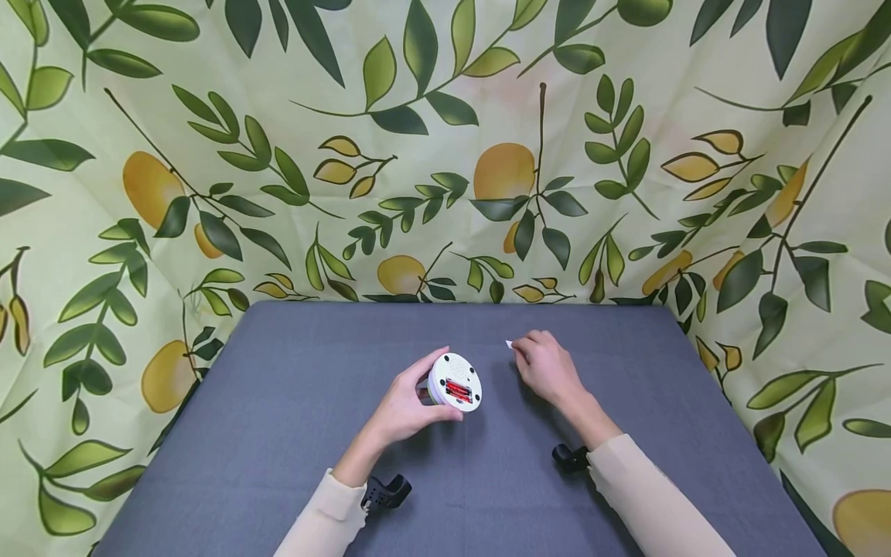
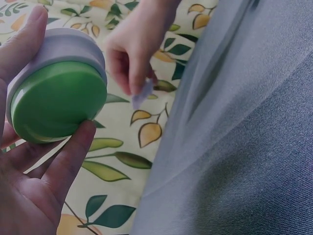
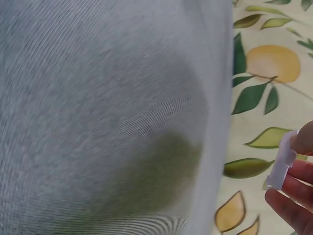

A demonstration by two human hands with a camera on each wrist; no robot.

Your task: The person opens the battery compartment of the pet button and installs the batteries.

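My left hand [image 1: 407,402] grips a round white device [image 1: 445,365] by its rim, thumb and fingers on opposite sides. Its underside faces the head camera, with several dark feet and an uncovered battery compartment holding red batteries [image 1: 459,391]. On its other face, the left wrist view shows a smooth green dome [image 2: 58,100], touched by a fingertip. To the right, apart from the device, my right hand [image 1: 546,367] pinches a small white battery cover [image 3: 282,161] between thumb and fingers. Both hands are raised over the table.
A grey-blue cloth covers the table [image 1: 278,433]. Behind it and at both sides hangs a leaf-and-fruit patterned fabric [image 1: 431,155]. Black wrist mounts are on the left wrist [image 1: 387,491] and the right wrist [image 1: 571,458].
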